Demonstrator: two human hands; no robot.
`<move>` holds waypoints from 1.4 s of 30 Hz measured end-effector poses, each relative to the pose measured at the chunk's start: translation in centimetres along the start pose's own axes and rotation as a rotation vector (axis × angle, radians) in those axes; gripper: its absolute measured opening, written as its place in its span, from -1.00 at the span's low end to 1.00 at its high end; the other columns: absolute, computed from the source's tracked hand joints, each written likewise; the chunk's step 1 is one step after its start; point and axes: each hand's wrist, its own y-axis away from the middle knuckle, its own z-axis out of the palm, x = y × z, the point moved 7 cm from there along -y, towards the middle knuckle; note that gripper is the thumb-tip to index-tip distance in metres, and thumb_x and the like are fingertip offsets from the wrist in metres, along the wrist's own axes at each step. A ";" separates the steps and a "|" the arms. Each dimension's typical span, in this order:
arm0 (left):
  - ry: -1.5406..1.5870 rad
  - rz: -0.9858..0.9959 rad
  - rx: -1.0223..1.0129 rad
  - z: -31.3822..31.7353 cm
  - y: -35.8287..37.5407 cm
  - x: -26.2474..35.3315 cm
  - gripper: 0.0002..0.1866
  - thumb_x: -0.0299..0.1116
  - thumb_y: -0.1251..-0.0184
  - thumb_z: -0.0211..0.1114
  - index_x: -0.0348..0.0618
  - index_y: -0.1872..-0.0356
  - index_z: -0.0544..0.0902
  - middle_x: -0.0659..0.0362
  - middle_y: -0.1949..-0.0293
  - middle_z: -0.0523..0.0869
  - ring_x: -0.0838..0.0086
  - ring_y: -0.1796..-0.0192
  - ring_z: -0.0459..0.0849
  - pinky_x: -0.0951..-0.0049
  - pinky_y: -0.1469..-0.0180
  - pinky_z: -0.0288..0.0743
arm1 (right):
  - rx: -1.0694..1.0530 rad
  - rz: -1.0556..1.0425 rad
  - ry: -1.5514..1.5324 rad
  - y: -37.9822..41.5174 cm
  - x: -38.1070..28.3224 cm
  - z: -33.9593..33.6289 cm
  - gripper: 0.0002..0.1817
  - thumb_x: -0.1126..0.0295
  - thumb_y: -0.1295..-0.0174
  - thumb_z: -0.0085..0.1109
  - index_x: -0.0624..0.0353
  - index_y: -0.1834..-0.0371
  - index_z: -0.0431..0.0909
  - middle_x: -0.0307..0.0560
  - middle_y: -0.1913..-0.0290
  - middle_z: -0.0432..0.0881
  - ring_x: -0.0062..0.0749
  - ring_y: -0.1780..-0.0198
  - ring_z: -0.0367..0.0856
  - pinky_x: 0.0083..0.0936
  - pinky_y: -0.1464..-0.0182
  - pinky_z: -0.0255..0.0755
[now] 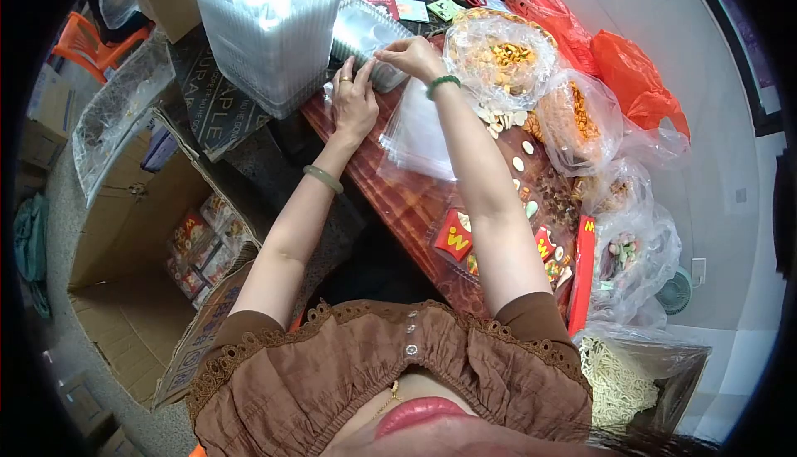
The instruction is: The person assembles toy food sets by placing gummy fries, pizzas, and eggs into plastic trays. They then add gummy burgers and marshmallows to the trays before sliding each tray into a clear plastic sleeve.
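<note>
Hands half-curled at clear trays, grip unclear | box "APLE" | packet "M"

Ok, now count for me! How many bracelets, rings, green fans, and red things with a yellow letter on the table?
Bracelets: 2, a green beaded one and a paler one
Ring: 1
Green fan: 1
Red things with a yellow letter: 3, two short pieces and a long one
Total: 7

Both our arms reach to upper centre; left hand palm-down, fingers spread; right hand bent, fingertips pinched.
</note>
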 end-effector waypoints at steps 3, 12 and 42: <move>-0.029 0.043 0.024 -0.2 -0.3 -0.1 -0.52 -0.58 -0.21 0.14 0.05 -0.18 0.54 -0.13 -0.21 0.44 -0.01 -0.25 0.38 0.09 -0.28 0.28 | -0.040 -0.051 -0.001 -0.1 -0.1 -0.1 -0.55 -0.01 -0.06 0.39 0.16 0.21 0.73 -0.16 0.34 0.74 -0.54 0.28 0.65 -0.53 0.16 0.50; -0.092 0.073 0.071 -0.1 -0.3 -0.8 -0.59 -0.59 -0.16 0.16 -0.02 -0.05 0.56 -0.09 -0.13 0.50 0.00 -0.18 0.43 0.09 -0.26 0.32 | 0.132 -0.341 0.600 2.2 -5.2 1.0 -0.73 0.18 -0.20 0.15 0.16 0.28 0.67 0.09 0.25 0.70 -0.05 0.14 0.67 -0.20 0.07 0.51; 1.176 -0.904 -0.750 1.3 15.1 15.4 -0.78 -0.51 -0.21 0.38 -0.30 0.16 0.55 0.05 0.28 0.72 0.50 0.34 0.73 0.65 0.38 0.56 | 0.143 -0.157 0.596 37.9 2.0 -10.0 0.26 -0.42 0.37 0.39 0.07 -0.43 0.17 0.08 -0.25 0.39 -0.03 -0.30 0.33 0.05 -0.32 0.01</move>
